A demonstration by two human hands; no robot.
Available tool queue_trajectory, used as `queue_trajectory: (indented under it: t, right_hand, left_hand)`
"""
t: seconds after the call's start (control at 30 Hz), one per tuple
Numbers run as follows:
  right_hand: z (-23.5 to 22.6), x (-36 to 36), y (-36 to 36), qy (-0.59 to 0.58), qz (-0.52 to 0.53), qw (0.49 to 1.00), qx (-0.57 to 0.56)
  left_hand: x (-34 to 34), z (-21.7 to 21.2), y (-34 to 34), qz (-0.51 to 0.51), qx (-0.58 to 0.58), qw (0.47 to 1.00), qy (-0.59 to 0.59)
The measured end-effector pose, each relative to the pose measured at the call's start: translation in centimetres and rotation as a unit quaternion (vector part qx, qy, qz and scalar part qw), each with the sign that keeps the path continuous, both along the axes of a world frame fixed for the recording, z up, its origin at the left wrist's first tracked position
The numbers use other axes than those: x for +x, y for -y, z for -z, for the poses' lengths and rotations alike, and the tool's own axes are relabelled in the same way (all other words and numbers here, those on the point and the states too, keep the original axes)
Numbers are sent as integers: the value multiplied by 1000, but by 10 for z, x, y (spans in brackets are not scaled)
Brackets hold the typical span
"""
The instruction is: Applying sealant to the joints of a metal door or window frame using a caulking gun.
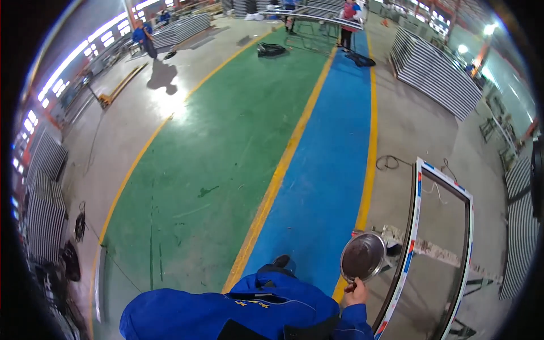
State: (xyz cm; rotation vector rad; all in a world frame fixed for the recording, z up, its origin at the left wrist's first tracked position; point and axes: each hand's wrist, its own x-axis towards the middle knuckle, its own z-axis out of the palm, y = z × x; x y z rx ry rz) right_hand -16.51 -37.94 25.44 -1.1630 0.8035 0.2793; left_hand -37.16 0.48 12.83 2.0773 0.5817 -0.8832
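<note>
A round, shiny metal bowl (363, 256) is tilted toward me, its inside dark brown; whether that is contents or a stain I cannot tell. My right hand (355, 293) is closed on the bowl's near rim, thumb uppermost. Just right of the bowl lies a long rectangular window frame (416, 209) with a white, red and blue film on its edges. A gap of bare floor shows between my hand and that frame. My left hand is out of view; only the blue jacket (226, 311) shows on that side.
Under the frame runs a stained support beam (436, 252). The blue walkway (323, 170) and green lane (221, 158) stretch ahead. Cables (391, 163) lie by the frame. Stacked profiles (433, 73) stand far right; a person (348, 22) stands at a far rack.
</note>
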Motion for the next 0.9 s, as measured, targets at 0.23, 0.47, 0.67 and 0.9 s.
queue_trajectory:
  t: [0.23, 0.47, 0.67, 0.9]
  right_hand:
    - [-5, -14, -2, -31, 59, 998, 15]
    - [-1, -23, 1, -24, 65, 998, 9]
    - [-11, -15, -14, -16, 67, 998, 9]
    - [-17, 3, -37, -19, 39, 999, 3]
  left_hand:
    - [5, 7, -11, 1, 0, 1000, -6]
    - [6, 12, -18, -10, -5, 1000, -10]
    - [5, 14, -21, -17, -11, 1000, -14]
    - [7, 18, -27, -24, -18, 999, -18]
